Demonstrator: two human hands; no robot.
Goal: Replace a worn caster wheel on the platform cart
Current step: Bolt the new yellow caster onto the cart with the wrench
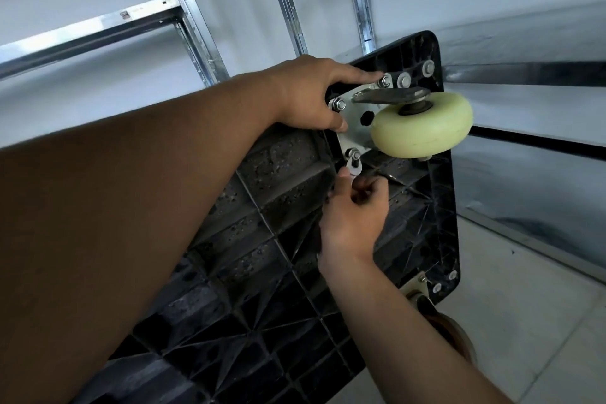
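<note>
The black platform cart stands on its side with its ribbed underside toward me. A pale yellow caster wheel on a silver mounting plate sits at the cart's upper corner, with nuts at the plate's corners. My left hand presses on the plate's left edge, its index finger stretched to the top nut and its thumb below the left nut. My right hand holds a small wrench whose head sits just under the lower nut.
A brown caster is mounted at the cart's lower right corner. Metal shelving uprights and shelves stand behind the cart against a white wall. Pale tiled floor lies to the right.
</note>
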